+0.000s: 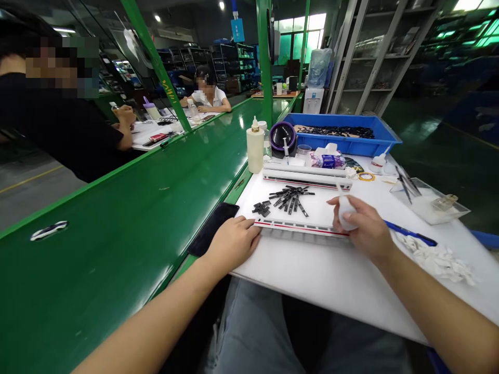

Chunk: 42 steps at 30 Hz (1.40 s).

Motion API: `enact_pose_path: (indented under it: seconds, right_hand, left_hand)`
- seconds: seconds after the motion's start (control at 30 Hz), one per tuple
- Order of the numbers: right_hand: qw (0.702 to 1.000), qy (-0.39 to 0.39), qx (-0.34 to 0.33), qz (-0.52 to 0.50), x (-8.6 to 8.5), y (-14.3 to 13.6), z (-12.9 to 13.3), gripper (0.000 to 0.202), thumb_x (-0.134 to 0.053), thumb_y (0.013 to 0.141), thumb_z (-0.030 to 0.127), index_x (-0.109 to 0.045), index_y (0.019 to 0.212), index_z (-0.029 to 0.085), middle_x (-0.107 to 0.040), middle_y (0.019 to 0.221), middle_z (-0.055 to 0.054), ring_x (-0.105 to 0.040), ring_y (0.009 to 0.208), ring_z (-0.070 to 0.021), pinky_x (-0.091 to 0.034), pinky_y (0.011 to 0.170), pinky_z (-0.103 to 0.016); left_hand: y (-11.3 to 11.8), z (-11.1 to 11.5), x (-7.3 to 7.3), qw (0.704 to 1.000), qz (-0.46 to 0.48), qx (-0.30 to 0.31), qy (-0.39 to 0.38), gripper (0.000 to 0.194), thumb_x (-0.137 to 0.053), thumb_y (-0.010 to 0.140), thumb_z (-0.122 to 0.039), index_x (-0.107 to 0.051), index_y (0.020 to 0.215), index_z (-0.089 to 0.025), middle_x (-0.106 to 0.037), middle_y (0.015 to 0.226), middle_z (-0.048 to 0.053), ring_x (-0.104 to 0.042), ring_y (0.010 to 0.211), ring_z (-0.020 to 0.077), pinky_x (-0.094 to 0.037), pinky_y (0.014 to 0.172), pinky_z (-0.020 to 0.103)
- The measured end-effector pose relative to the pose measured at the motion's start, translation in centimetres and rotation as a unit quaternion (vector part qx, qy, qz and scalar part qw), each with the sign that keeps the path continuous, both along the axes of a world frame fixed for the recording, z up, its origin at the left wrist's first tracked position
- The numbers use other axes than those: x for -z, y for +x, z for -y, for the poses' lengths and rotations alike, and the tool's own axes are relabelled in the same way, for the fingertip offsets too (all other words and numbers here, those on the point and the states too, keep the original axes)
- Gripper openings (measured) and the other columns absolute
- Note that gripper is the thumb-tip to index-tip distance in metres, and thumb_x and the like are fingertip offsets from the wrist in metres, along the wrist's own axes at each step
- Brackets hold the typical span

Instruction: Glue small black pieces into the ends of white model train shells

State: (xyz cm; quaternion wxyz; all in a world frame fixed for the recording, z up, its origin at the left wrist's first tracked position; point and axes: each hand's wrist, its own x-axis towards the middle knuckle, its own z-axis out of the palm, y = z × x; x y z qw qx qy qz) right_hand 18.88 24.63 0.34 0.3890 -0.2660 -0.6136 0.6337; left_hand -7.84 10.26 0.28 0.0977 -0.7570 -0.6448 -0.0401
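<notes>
My left hand (237,238) lies at the left end of a long white model train car body (300,226) with a red stripe and dark windows, its fingers closed on that end. In my right hand (366,226) is a small white squeeze bottle (346,212) with a thin nozzle pointing up, held just above the right end of the car body. Behind the car body, a fanned pile of thin black strips (291,198) and a small heap of short black pieces (262,208) lie on the white table (304,265). A second white car body (306,176) rests farther back.
At the back stand a cream bottle (255,148), a syringe (286,150), a tissue pack (329,158) and a blue bin (343,143) of black parts. Tweezers (405,184), a blue pen (413,234) and crumpled tissues (436,259) lie right. Two people sit beyond the green conveyor (148,218).
</notes>
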Motion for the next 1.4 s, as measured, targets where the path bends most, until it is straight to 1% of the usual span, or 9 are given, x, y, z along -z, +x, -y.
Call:
enact_pose_path:
  seconds: [0.2, 0.27, 0.37, 0.5, 0.7, 0.83, 0.9, 1.07, 1.4]
  right_hand:
    - [0.991, -0.027, 0.024, -0.132, -5.0, -4.7, 0.8, 0.028, -0.063, 0.073, 0.031, -0.048, 0.097, 0.030, -0.049, 0.065, 0.006, -0.035, 0.046, -0.0098, -0.035, 0.052, -0.028]
    - [0.990, -0.021, 0.024, -0.141, -5.7, -7.2, 1.1, 0.022, -0.062, 0.075, 0.039, -0.048, 0.089, 0.028, -0.047, 0.067, 0.006, -0.028, 0.044, -0.0085, -0.034, 0.049, -0.027]
    - [0.987, -0.033, 0.016, -0.156, -4.7, -10.3, 1.2, 0.025, -0.057, 0.080, 0.048, -0.046, 0.076, 0.026, -0.036, 0.061, 0.007, -0.017, 0.043, -0.0083, -0.028, 0.042, -0.025]
    - [0.986, -0.054, -0.007, -0.156, -2.7, -11.2, 1.1, 0.031, -0.059, 0.079, 0.046, -0.043, 0.065, 0.024, -0.027, 0.058, 0.007, -0.015, 0.044, -0.0089, -0.025, 0.040, -0.024]
    - [0.989, -0.039, 0.020, -0.140, -2.2, -10.9, 2.5, 0.020, -0.057, 0.083, 0.045, -0.057, 0.079, 0.025, -0.021, 0.057, 0.007, -0.018, 0.043, -0.0089, -0.024, 0.041, -0.024]
    - [0.980, 0.104, 0.143, -0.089, -1.0, -11.9, 4.6, 0.032, -0.058, 0.085, 0.053, -0.058, 0.074, 0.023, -0.041, 0.057, 0.003, -0.035, 0.046, -0.0101, -0.029, 0.043, -0.026]
    - [0.966, 0.190, 0.173, -0.021, -0.3, -12.2, 5.4, 0.037, -0.057, 0.087, 0.054, -0.059, 0.070, 0.022, -0.050, 0.061, 0.000, -0.043, 0.052, -0.0121, -0.034, 0.047, -0.027]
    - [0.922, 0.333, 0.188, 0.067, 0.8, -12.8, 5.6, 0.044, -0.055, 0.091, 0.045, -0.046, 0.056, 0.021, -0.042, 0.051, 0.003, -0.041, 0.049, -0.0108, -0.033, 0.051, -0.027]
    - [0.884, 0.413, 0.208, 0.068, 1.2, -13.5, 4.8, 0.045, -0.055, 0.093, 0.035, -0.043, 0.053, 0.019, -0.046, 0.049, 0.003, -0.042, 0.046, -0.0078, -0.030, 0.049, -0.025]
  left_hand:
    - [0.1, -0.2, 1.2, 0.996, 0.062, -0.053, 0.026, 0.023, -0.051, 0.092, -0.030, -0.069, 0.096, -0.018, -0.068, 0.106, 0.008, -0.059, 0.095, 0.0241, -0.050, 0.083, 0.038]
    - [0.3, -0.3, 1.6, 0.994, 0.077, -0.073, 0.037, 0.023, -0.054, 0.090, -0.033, -0.070, 0.097, -0.018, -0.068, 0.108, 0.009, -0.059, 0.097, 0.0255, -0.050, 0.085, 0.040]
    - [0.5, -0.6, 2.1, 0.991, 0.087, -0.085, 0.055, 0.025, -0.057, 0.088, -0.037, -0.071, 0.093, -0.017, -0.067, 0.111, 0.011, -0.059, 0.099, 0.0270, -0.050, 0.087, 0.042]
    - [0.4, -0.9, 2.3, 0.991, 0.096, -0.079, 0.053, 0.027, -0.056, 0.090, -0.039, -0.070, 0.093, -0.017, -0.069, 0.105, 0.010, -0.059, 0.094, 0.0252, -0.049, 0.084, 0.041]
    - [0.8, -0.9, 1.6, 0.989, 0.108, -0.101, 0.025, 0.030, -0.053, 0.091, -0.043, -0.069, 0.094, -0.019, -0.069, 0.099, 0.008, -0.059, 0.091, 0.0256, -0.047, 0.079, 0.041]
    - [1.0, -1.0, 1.2, 0.987, 0.112, -0.112, 0.021, 0.036, -0.053, 0.089, -0.048, -0.070, 0.097, -0.018, -0.068, 0.109, 0.011, -0.060, 0.098, 0.0275, -0.047, 0.083, 0.041]
    - [0.9, -1.2, 1.0, 0.989, 0.107, -0.104, 0.012, 0.036, -0.054, 0.089, -0.049, -0.071, 0.094, -0.018, -0.070, 0.103, 0.010, -0.060, 0.095, 0.0270, -0.047, 0.080, 0.040]
    - [0.4, -1.7, 1.3, 0.991, 0.103, -0.081, 0.021, 0.037, -0.051, 0.089, -0.051, -0.070, 0.085, -0.019, -0.069, 0.084, 0.007, -0.058, 0.083, 0.0241, -0.044, 0.069, 0.036]
    - [-0.1, -2.1, 2.4, 0.989, 0.112, -0.046, 0.082, 0.031, -0.054, 0.087, -0.045, -0.066, 0.074, -0.020, -0.068, 0.076, 0.003, -0.055, 0.073, 0.0205, -0.041, 0.066, 0.034]
